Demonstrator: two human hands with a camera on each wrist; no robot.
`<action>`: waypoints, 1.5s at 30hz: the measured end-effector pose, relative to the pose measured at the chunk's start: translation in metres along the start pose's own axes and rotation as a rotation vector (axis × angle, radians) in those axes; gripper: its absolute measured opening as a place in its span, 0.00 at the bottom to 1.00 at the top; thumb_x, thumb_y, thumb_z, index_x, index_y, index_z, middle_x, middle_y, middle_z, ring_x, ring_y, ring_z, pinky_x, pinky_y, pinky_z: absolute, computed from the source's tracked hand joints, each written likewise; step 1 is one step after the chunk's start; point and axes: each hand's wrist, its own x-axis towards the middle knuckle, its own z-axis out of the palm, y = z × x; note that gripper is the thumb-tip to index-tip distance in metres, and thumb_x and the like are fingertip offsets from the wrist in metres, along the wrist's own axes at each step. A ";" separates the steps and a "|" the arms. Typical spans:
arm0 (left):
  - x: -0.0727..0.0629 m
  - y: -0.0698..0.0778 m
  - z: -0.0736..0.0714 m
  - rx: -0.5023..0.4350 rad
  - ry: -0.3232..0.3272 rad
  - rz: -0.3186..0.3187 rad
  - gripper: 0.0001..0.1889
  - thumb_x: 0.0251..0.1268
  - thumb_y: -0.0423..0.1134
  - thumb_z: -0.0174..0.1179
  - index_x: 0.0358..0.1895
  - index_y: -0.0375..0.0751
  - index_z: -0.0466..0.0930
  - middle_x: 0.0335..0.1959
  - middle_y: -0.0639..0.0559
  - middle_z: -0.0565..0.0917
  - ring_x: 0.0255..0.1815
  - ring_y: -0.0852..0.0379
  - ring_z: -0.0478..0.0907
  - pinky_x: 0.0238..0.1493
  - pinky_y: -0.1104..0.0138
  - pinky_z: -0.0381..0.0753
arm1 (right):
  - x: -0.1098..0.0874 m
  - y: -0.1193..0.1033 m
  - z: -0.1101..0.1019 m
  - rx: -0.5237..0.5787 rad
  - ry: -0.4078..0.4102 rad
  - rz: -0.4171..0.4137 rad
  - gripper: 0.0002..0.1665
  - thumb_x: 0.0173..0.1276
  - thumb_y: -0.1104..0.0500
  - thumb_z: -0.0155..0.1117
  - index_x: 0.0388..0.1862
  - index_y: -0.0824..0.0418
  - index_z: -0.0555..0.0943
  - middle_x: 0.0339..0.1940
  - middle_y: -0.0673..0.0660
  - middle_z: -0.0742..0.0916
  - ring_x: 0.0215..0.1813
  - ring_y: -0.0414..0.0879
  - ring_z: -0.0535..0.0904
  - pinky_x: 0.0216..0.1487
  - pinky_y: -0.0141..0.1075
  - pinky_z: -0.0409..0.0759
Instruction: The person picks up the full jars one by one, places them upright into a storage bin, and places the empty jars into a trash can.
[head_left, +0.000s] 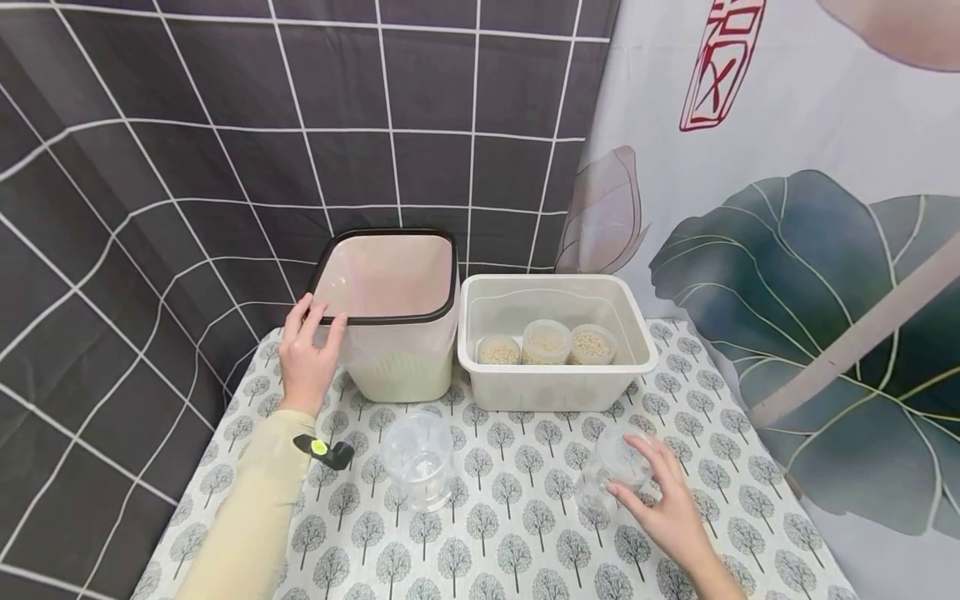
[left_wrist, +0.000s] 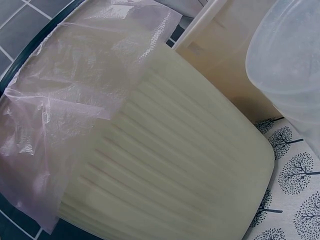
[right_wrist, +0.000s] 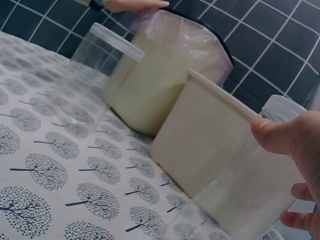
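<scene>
My left hand (head_left: 309, 358) is at the front left corner of a trash bin (head_left: 405, 367), its fingers touching the black rim. The bin is pale green with a thin pinkish liner bag (left_wrist: 85, 65) folded over its edge. My right hand (head_left: 663, 500) holds a clear plastic jar (head_left: 621, 458) near its top, thumb on one side and fingers on the other. In the right wrist view, the thumb presses just below the jar's lid (right_wrist: 282, 106). A second clear jar (head_left: 420, 458) stands on the table in front of the bin, between the hands.
Right of the bin sits a white rectangular tub (head_left: 558, 387). Inside are three clear containers (head_left: 546, 342) of pale beans or similar small pieces. A tree-print cloth (head_left: 480, 533) covers the table. Behind hang a dark checked curtain (head_left: 337, 92) and a leaf-patterned one (head_left: 780, 275).
</scene>
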 end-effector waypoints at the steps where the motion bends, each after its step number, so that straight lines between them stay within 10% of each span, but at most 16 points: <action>1: 0.000 0.000 0.000 -0.004 0.003 -0.003 0.20 0.62 0.43 0.61 0.51 0.32 0.78 0.60 0.39 0.72 0.62 0.45 0.68 0.61 0.55 0.68 | 0.000 0.000 0.001 0.007 0.001 0.007 0.45 0.40 0.67 0.77 0.62 0.57 0.72 0.62 0.61 0.71 0.65 0.36 0.58 0.49 0.63 0.71; 4: 0.000 -0.001 0.000 -0.014 0.008 -0.009 0.19 0.61 0.42 0.61 0.51 0.32 0.79 0.60 0.39 0.72 0.62 0.45 0.68 0.61 0.55 0.68 | -0.001 0.000 0.002 0.039 0.004 0.040 0.45 0.41 0.67 0.77 0.62 0.56 0.72 0.62 0.60 0.71 0.66 0.38 0.57 0.50 0.69 0.66; 15: -0.001 -0.003 0.001 -0.007 0.002 -0.007 0.19 0.61 0.41 0.62 0.51 0.33 0.79 0.60 0.40 0.72 0.62 0.45 0.68 0.62 0.56 0.68 | -0.002 -0.007 0.003 0.029 0.035 0.050 0.45 0.40 0.69 0.78 0.62 0.60 0.72 0.62 0.58 0.72 0.62 0.30 0.60 0.54 0.16 0.60; 26: 0.000 -0.002 0.000 -0.003 0.003 -0.013 0.19 0.61 0.42 0.62 0.51 0.33 0.79 0.60 0.40 0.72 0.62 0.45 0.67 0.62 0.55 0.67 | 0.010 -0.047 -0.012 0.064 0.033 -0.019 0.42 0.40 0.74 0.75 0.59 0.68 0.72 0.57 0.65 0.74 0.59 0.31 0.65 0.57 0.25 0.67; 45: 0.000 -0.003 0.000 0.005 0.001 -0.017 0.19 0.61 0.43 0.61 0.51 0.33 0.79 0.61 0.41 0.71 0.63 0.46 0.67 0.63 0.56 0.67 | 0.032 -0.025 -0.009 0.140 0.018 -0.183 0.45 0.40 0.72 0.76 0.62 0.66 0.71 0.60 0.63 0.73 0.62 0.41 0.66 0.62 0.25 0.63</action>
